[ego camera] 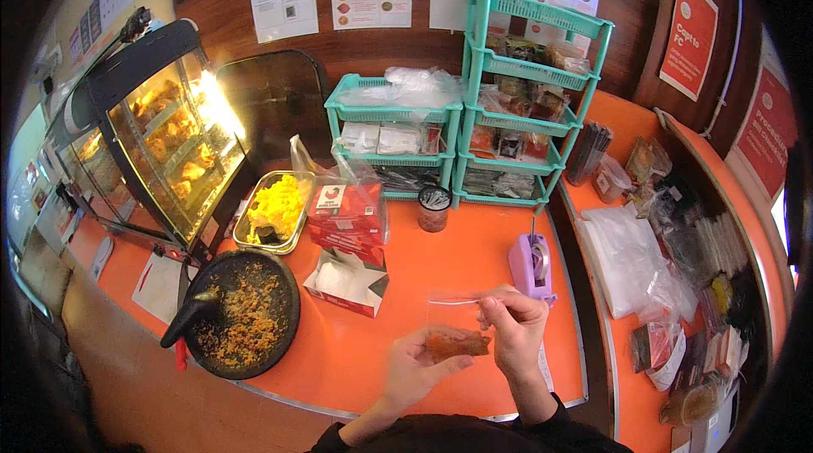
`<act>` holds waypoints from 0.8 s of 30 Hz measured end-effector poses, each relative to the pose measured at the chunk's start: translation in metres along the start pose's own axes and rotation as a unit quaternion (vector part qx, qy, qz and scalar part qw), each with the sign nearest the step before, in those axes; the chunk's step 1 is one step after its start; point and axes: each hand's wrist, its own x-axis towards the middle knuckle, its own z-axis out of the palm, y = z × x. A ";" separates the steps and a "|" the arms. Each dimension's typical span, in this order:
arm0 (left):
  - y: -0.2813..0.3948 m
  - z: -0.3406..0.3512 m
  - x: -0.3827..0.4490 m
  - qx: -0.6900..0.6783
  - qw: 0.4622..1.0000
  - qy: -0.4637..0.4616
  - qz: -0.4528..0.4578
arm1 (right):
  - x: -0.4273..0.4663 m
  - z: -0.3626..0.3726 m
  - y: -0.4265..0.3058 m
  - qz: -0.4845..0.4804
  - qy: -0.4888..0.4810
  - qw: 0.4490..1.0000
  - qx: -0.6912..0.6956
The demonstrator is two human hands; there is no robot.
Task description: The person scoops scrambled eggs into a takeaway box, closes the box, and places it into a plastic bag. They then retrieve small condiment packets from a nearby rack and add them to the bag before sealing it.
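Note:
Both hands are over the front of the orange counter point(356, 358). My left hand point(413, 364) grips the lower part of a small clear zip bag point(458, 345) with brown-orange contents. The thumb and fingertips of my right hand point(517, 326) pinch the bag near its white closure strip. To the left, an open paper food box point(346, 281) holds a white wrapped bundle. Behind it are red printed boxes point(340, 199) in a clear plastic bag. A purple tape dispenser point(532, 265) stands just behind my right hand.
At the left are a stone mortar point(279, 326) with orange crumbs, its pestle point(190, 316), a metal tray of yellow food point(276, 208) and a lit glass warming case point(165, 142). Green plastic racks point(527, 116) and a cup point(434, 215) stand behind. Plastic bags point(610, 256) lie on the right counter.

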 end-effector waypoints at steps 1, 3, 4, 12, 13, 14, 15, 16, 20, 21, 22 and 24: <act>-0.003 0.000 0.000 0.011 1.000 0.006 0.013 | -0.002 0.001 0.002 0.014 -0.003 1.000 0.009; -0.009 -0.002 0.002 0.020 0.999 0.011 0.034 | -0.004 0.003 0.007 0.027 -0.003 0.999 0.023; -0.011 -0.002 0.003 0.007 0.999 0.024 0.029 | -0.005 0.005 0.010 0.026 0.000 0.999 0.027; -0.004 -0.006 0.000 0.064 0.996 0.057 0.000 | -0.002 0.004 0.019 0.001 -0.013 1.000 0.018; -0.002 -0.006 -0.001 0.059 0.997 0.051 -0.009 | -0.002 0.003 0.019 0.004 -0.018 0.999 0.031; 0.001 -0.007 -0.002 0.055 0.997 0.044 -0.019 | -0.002 0.003 0.019 0.008 -0.023 0.999 0.043; 0.002 -0.007 -0.002 0.050 0.998 0.038 -0.030 | -0.003 0.002 0.018 0.011 -0.028 0.999 0.042; 0.003 -0.008 -0.002 0.050 0.997 0.039 -0.033 | -0.003 0.002 0.018 0.014 -0.032 0.999 0.042; 0.005 -0.013 -0.003 0.063 0.997 0.031 -0.039 | -0.003 0.001 0.018 0.012 -0.040 0.998 0.040; 0.005 -0.014 -0.004 0.069 0.996 0.028 -0.040 | -0.003 0.001 0.018 0.015 -0.041 0.998 0.041; 0.005 -0.016 -0.004 0.064 0.997 0.025 -0.044 | -0.003 0.002 0.019 0.014 -0.043 0.998 0.043; 0.006 -0.018 -0.005 0.053 0.997 0.020 -0.057 | -0.002 0.002 0.019 0.011 -0.042 0.998 0.050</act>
